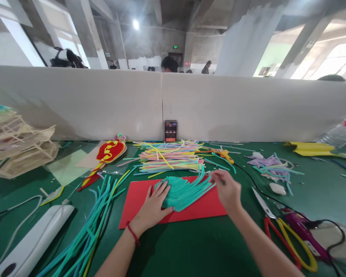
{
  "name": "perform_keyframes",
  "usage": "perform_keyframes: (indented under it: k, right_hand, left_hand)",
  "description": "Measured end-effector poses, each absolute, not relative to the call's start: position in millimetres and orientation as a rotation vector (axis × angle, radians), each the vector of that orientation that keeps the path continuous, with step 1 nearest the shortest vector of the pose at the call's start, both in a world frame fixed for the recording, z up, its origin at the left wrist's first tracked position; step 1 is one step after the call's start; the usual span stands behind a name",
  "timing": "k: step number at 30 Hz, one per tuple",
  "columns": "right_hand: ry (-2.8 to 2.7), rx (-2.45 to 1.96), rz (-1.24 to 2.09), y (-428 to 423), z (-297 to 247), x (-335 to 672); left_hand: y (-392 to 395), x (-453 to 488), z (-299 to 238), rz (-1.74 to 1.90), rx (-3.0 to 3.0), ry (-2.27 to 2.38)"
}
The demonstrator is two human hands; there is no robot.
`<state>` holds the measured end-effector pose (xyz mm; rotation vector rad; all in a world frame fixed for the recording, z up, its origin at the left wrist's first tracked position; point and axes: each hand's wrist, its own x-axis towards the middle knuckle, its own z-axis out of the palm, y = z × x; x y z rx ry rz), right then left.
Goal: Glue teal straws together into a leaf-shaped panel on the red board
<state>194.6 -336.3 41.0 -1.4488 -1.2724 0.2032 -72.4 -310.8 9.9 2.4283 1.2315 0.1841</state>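
My left hand [152, 207] lies flat with fingers spread on a teal fan of glued pipe cleaners [182, 191], which rests on a red sheet [138, 200]. My right hand [226, 188] hovers at the fan's right edge with fingers pinched around a teal strand end; I cannot make out more of it. A heap of pastel pipe cleaners [170, 157] lies just behind the red sheet.
Long teal and blue pipe cleaners [95, 223] spread at left beside a white device [31, 242]. Scissors [279, 227] and a purple glue gun [305, 231] lie at right. A red-and-yellow ornament [108, 154], wooden frames [14, 146] and a white partition [161, 104] stand behind.
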Motion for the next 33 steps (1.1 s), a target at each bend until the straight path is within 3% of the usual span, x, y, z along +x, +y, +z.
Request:
perform_keyframes:
  k: [4, 7, 9, 17, 23, 33]
  right_hand:
    - [-1.054, -1.526, 0.042, -312.8, 62.1, 276.9]
    - [-1.011, -1.653, 0.272, -296.7, 56.9, 320.9]
    - [-1.093, -1.748, 0.237, -294.0, 45.6, 331.4]
    - [-1.503, -1.635, 0.284, -313.6, 4.9, 251.5]
    - [-1.972, -1.559, 0.1, -345.0, -9.5, 191.6]
    - [-2.006, -1.95, -0.045, -359.2, -51.5, 205.4]
  left_hand:
    - [-309.1, -73.1, 6.8, 0.194, 2.435, 1.232]
    - [-308.3, -73.8, 6.4, 0.194, 2.427, 1.23]
    - [-308.0, -74.4, 6.6, 0.191, 2.426, 1.232]
    - [-308.3, -74.4, 9.6, 0.284, 2.339, 1.282]
    - [-324.3, -81.3, 3.5, 0.302, 2.35, 1.718]
    - [-327.1, -83.8, -4.9, 0.169, 2.521, 1.794]
